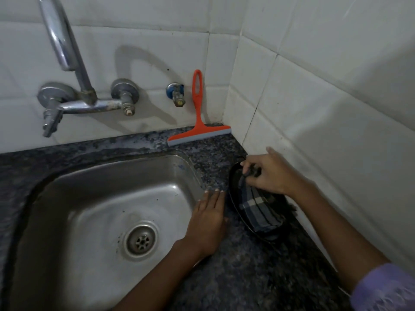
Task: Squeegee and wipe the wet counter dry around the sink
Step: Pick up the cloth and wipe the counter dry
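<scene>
White tiled walls (314, 63) met in a corner above a dark speckled table (235, 265). One steel sink (94, 198) at lower left held nothing but its drain. One black dish (233, 185) at centre right held one checked cloth (258, 209). Right hand (269, 173) fingers pinched the cloth's upper end. Left hand (208, 218) lay flat, fingers pressed together, on the sink's rim. One orange squeegee (198, 115) leaned against the back wall, upper centre.

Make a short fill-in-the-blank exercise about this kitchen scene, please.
1. The orange squeegee leans against the ____ wall.
2. The right hand pinches a checked ____ lying in a dark dish.
3. The left hand rests flat on the counter beside the ____.

Missing words: tiled; cloth; sink
</scene>
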